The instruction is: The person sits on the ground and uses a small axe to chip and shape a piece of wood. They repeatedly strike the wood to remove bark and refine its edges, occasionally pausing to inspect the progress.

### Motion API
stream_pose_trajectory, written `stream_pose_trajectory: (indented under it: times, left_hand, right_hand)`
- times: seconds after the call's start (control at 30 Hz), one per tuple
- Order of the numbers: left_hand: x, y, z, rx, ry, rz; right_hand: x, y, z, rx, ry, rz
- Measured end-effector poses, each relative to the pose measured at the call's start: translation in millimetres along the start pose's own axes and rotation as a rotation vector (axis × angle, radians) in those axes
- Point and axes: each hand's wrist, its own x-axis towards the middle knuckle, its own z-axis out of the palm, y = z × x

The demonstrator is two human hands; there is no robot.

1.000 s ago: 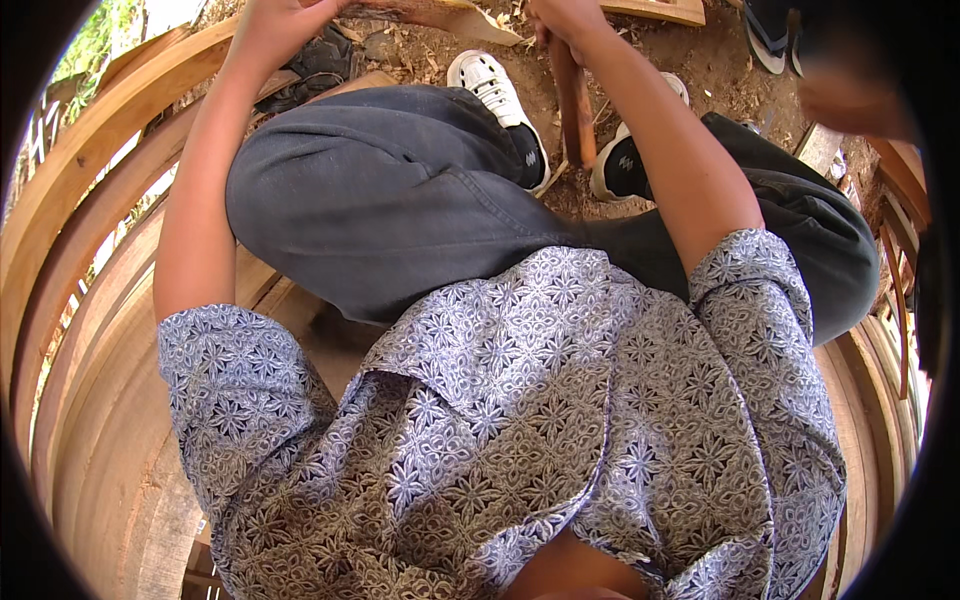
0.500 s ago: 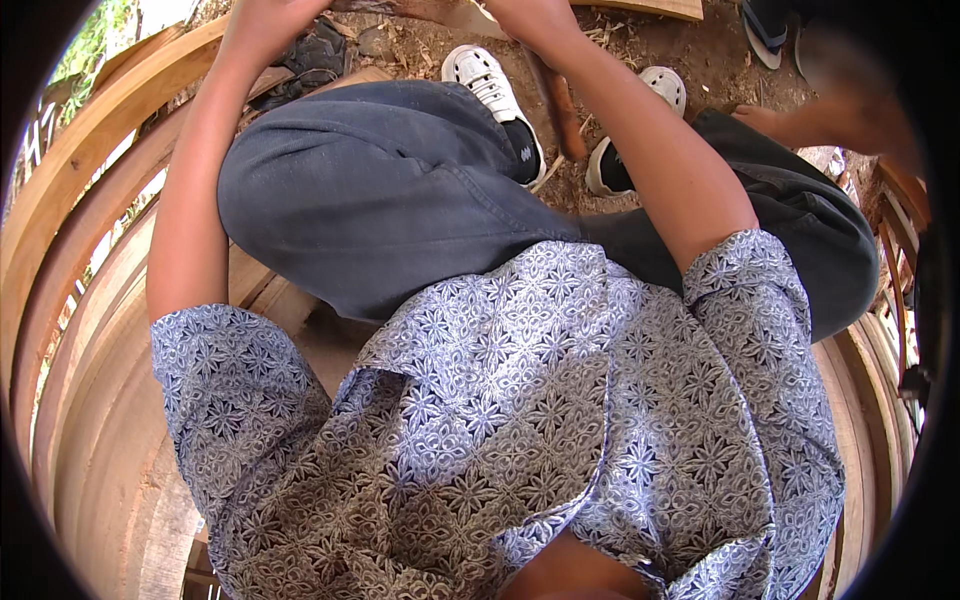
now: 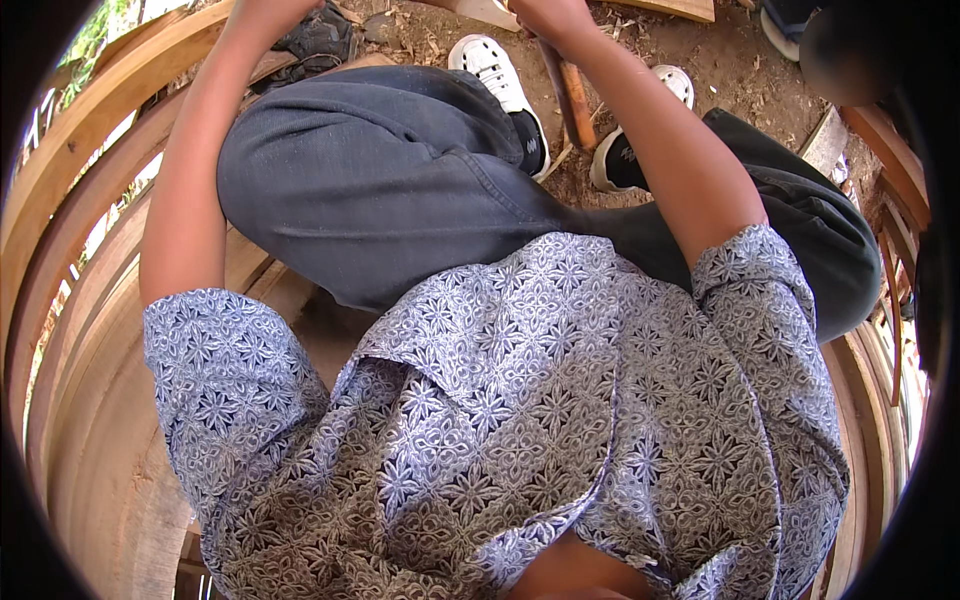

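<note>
My left hand (image 3: 280,10) is cut off by the top edge, so its fingers and anything in them are hidden. My right hand (image 3: 552,22) is curled closed at the top edge, and what it grips cannot be made out. Just below it a brown wooden bar (image 3: 568,95) slants down toward the ground between my shoes; whether the hand holds this bar is unclear. Beside the right hand, a pale flat piece (image 3: 487,12) shows partly at the top edge.
My white clogs (image 3: 490,70) rest on brown dirt with wood shavings. Curved-looking wooden boards (image 3: 75,260) lie on the left and under me. A dark crumpled object (image 3: 318,38) is near my left wrist. A blurred dark round shape (image 3: 850,55) appears at the upper right.
My view has shifted slightly. The other person's bare foot or limb at the right has gone from view, and a brown board shows there. My right hand has moved slightly right and up.
</note>
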Motion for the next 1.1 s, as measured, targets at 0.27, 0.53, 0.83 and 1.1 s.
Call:
stream_pose_trajectory:
  times: [0.27, 0.53, 0.83, 1.1]
  left_hand:
    - [1.4, -24.3, 3.1, 0.068, 0.011, 0.190]
    - [-3.9, -8.3, -5.3, 0.068, 0.041, 0.037]
    - [8.9, -26.2, 1.3, 0.153, 0.120, -0.027]
    - [22.8, -42.7, -3.9, 0.357, 0.300, 0.562]
  right_hand:
    - [-22.4, 50.6, -8.5, 0.169, -0.152, 0.444]
    - [-31.9, -11.7, -1.4, 0.146, 0.030, 0.197]
    - [-7.1, -7.6, -8.5, 0.016, 0.052, 0.028]
    - [-40.2, 12.3, 6.2, -0.096, -0.133, 0.227]
